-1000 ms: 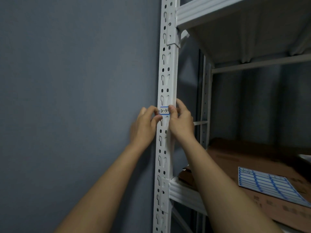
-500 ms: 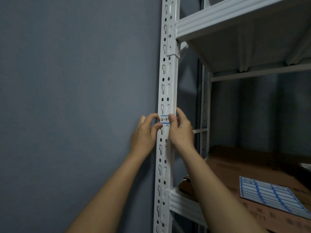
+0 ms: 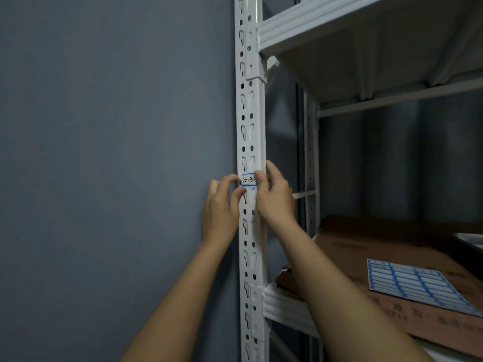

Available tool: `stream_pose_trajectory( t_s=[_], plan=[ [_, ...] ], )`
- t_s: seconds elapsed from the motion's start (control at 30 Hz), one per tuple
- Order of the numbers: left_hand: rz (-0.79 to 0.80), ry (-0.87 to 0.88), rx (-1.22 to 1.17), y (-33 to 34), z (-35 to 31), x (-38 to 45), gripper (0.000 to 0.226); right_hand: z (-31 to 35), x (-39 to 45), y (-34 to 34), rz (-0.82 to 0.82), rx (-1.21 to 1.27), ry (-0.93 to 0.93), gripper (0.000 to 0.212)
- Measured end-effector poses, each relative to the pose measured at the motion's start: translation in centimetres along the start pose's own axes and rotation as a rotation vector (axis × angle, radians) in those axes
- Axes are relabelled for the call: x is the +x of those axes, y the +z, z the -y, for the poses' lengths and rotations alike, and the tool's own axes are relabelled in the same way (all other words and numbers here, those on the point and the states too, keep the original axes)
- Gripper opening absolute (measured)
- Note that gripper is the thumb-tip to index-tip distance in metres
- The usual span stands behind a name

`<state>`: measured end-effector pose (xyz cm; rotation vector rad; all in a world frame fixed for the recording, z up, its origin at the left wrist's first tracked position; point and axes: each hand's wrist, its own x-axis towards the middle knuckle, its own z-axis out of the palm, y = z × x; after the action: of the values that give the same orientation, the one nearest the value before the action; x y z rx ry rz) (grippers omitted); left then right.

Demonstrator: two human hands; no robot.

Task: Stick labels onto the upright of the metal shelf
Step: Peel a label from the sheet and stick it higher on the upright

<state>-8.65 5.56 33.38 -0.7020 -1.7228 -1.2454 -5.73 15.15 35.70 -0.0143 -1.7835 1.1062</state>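
1. A white, blue-bordered label (image 3: 248, 181) (handwritten, reading something like "5-3") lies flat on the front face of the white perforated upright (image 3: 250, 121) of the metal shelf, about mid-height.
2. The left hand (image 3: 220, 212) sits at the label's 8 o'clock; its grip is curled, thumb and forefinger at the label's left edge.
3. The right hand (image 3: 274, 199) sits at the label's 4 o'clock, thumb pressed on the label's right end, fingers curled round the upright's far edge.
4. A sheet of blue-bordered labels (image 3: 415, 286) lies on a cardboard box (image 3: 366, 246) on the lower shelf, at 4 o'clock from the hands and well apart.
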Motion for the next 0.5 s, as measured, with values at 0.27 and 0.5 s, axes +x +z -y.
stream_pose_trajectory(
  t_s=[0.27, 0.5],
  plan=[
    [0.051, 0.032, 0.072, -0.62, -0.08, 0.61, 0.015, 0.2, -0.08, -0.07, 0.001, -0.004, -0.02, 0.054],
    [0.005, 0.026, 0.036, 0.05, -0.06, 0.02, 0.018, 0.05, 0.01, -0.01, 0.004, 0.004, -0.009, 0.05]
  ],
)
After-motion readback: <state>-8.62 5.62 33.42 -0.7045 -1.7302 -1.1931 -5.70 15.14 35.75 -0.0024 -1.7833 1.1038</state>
